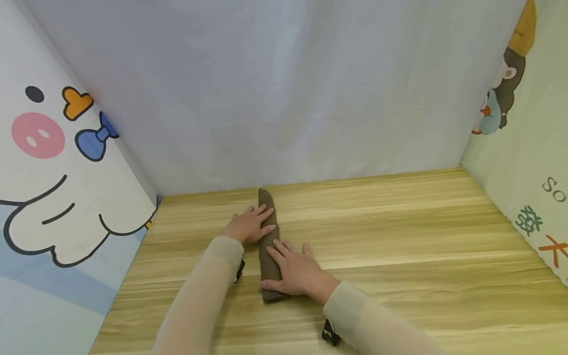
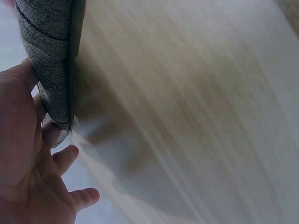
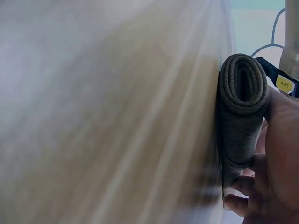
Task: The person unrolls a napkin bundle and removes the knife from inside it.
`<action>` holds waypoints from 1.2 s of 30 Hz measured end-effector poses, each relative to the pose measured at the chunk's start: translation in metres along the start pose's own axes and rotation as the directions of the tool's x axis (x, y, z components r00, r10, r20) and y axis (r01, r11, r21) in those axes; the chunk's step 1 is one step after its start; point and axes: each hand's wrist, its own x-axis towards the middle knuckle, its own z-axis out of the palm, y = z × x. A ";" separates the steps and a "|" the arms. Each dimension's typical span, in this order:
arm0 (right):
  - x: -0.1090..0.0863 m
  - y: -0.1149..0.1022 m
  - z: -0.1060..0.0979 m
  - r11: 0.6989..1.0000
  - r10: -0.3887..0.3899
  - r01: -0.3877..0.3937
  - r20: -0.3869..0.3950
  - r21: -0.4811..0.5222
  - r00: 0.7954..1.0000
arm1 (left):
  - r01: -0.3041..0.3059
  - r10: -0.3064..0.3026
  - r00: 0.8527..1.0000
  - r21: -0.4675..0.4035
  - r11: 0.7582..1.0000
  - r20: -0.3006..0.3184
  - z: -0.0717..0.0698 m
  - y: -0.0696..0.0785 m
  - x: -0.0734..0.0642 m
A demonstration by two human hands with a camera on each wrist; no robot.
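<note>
Beneath my spread left and right fingers [image 1: 266,214], brown roll [image 1: 268,268] is lying; right wrist's showing coiled end [image 3: 232,84], left's cropping it.

Head view high, facing forward-down; both wrist views close, sharing rolled cloth [image 3: 240,135].

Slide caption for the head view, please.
Left hand and right hand rest on a rolled brown cloth atop a wood-grain table.

One dark fabric roll [image 3: 240,133], visibly coiled, is lying on the wood-grained surface [image 3: 117,116]; your right grip [image 3: 282,158] is touching the roll. One black band [image 3: 270,70], yellow-labelled, is showing behind it.
</note>
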 end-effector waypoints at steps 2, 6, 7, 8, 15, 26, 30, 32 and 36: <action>-0.001 0.001 -0.001 1.000 -0.006 0.006 0.002 -0.003 1.000 | 0.006 -0.006 1.000 0.002 1.000 -0.005 0.001 0.000 -0.001; -0.001 0.002 -0.004 1.000 -0.016 0.016 0.011 -0.007 1.000 | 0.022 -0.022 1.000 0.000 1.000 -0.006 0.001 0.001 -0.004; -0.002 0.002 -0.005 1.000 -0.019 0.019 0.012 -0.008 1.000 | 0.025 -0.025 1.000 -0.002 1.000 -0.005 0.000 0.001 -0.005; -0.002 0.003 -0.005 1.000 -0.022 0.022 0.014 -0.009 1.000 | 0.029 -0.029 1.000 -0.004 1.000 -0.003 0.000 0.002 -0.006; -0.007 0.006 -0.006 0.999 -0.045 0.045 -0.004 -0.013 0.999 | 0.046 -0.046 0.999 0.039 0.998 -0.010 -0.001 0.008 -0.012; -0.023 0.013 -0.006 0.997 -0.076 0.076 -0.031 -0.008 0.997 | 0.042 -0.038 0.999 0.111 0.993 -0.040 0.000 0.026 -0.019; -0.028 0.016 -0.003 0.997 -0.081 0.081 -0.022 -0.003 0.996 | 0.038 -0.031 0.998 0.134 0.990 -0.050 -0.001 0.034 -0.024; -0.031 0.017 -0.001 0.997 -0.080 0.080 -0.024 -0.003 0.996 | 0.039 -0.032 0.998 0.142 0.989 -0.054 -0.001 0.038 -0.025; -0.036 0.020 0.001 0.998 -0.068 0.068 -0.028 -0.005 0.997 | 0.034 -0.022 0.997 0.164 0.986 -0.073 0.002 0.045 -0.025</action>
